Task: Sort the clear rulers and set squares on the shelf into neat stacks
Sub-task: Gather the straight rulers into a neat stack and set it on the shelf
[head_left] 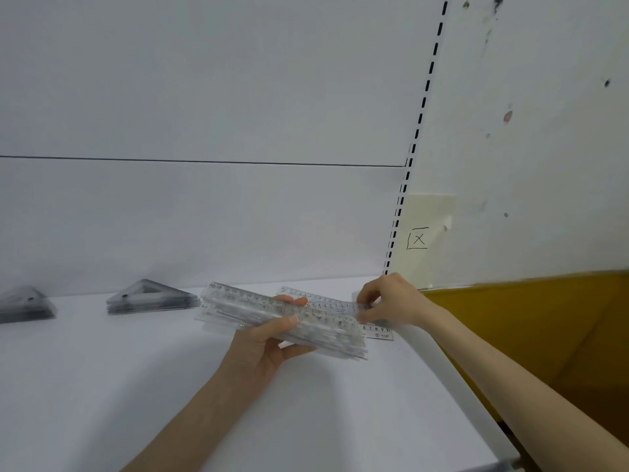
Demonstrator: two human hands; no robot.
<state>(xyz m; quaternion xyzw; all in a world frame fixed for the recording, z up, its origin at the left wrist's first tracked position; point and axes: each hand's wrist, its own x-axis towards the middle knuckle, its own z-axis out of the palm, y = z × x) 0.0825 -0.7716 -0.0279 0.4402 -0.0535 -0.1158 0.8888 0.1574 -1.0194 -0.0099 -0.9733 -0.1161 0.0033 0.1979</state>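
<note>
Gripping the ruler bundle (282, 318) mid-length just above the shelf (136, 386), the left hand (262, 349) steadies it; right hand (388, 301) fingers (371, 313) pinch its right end, apparently squaring the edges. Two set-square stacks (149, 298) sit well apart, leftward.

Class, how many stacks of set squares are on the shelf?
2. The nearer set-square stack lies left of the held rulers; the far-left set-square stack is cut by the picture's edge. Others may lie out of view.

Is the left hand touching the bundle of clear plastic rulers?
Touching: the head view shows the left hand gripping the bundle of clear plastic rulers.
</note>
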